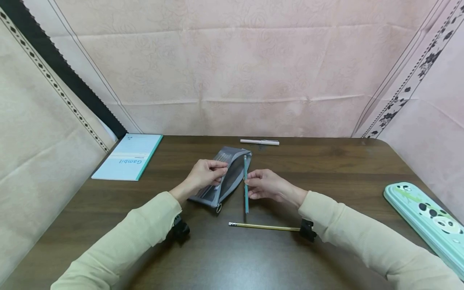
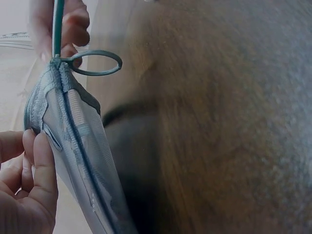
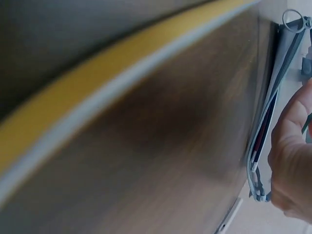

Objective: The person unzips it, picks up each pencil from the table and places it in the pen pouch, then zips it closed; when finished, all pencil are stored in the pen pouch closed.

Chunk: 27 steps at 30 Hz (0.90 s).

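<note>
A grey zippered mesh pencil pouch lies on the table, its mouth spread toward the right and a ring on its zipper. The left hand pinches the pouch's upper edge between thumb and fingers. In the right hand a teal pencil is pinched, upright in the head view and overlapping the pouch's opening. Inside the pouch, long thin items show in the right wrist view. A yellow-gold pencil lies on the table below the right hand, its far end hidden behind the wrist camera.
At the back of the table lies a white capped pen. A light blue notebook rests at the back left. On the right side sits a mint pencil case with panda pictures. Pale fabric hangs behind the table.
</note>
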Motion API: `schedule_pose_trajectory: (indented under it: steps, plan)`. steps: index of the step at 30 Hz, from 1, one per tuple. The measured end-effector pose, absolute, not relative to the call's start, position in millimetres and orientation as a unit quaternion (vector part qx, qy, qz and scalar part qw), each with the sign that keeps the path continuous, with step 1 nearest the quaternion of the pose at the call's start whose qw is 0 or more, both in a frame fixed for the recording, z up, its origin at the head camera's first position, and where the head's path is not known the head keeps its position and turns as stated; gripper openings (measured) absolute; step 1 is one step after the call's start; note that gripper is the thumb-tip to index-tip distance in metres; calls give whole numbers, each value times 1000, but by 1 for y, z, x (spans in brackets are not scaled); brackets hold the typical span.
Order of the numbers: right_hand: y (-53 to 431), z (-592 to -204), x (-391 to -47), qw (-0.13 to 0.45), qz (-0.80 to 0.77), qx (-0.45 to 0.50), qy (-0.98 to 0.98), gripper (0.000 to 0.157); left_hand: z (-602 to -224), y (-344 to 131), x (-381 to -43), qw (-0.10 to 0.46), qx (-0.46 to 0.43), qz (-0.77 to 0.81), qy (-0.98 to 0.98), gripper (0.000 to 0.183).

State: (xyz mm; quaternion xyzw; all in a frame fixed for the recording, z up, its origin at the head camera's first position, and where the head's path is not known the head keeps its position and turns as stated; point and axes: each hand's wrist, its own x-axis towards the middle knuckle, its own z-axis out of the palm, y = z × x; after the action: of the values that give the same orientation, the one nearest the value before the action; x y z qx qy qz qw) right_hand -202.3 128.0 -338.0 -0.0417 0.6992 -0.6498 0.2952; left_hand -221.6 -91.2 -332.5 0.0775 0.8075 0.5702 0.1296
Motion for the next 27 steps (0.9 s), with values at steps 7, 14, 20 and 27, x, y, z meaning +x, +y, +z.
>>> schedule_pose_trajectory:
  steps: [7, 14, 20, 27]
  plan:
    - [107, -338, -219, 296, -683, 8, 668, 3, -332, -91, -222, 129, 77, 563, 813, 32]
    - [92, -340, -228, 296, -694, 26, 655, 16, -329, -92, -221, 129, 73, 558, 816, 30]
    - [87, -339, -227, 295, -699, 28, 651, 40, -330, -92, -222, 128, 74, 555, 819, 30]
    - [100, -336, -217, 278, -675, -1, 683, 39, -331, -92, -222, 128, 72, 557, 818, 30]
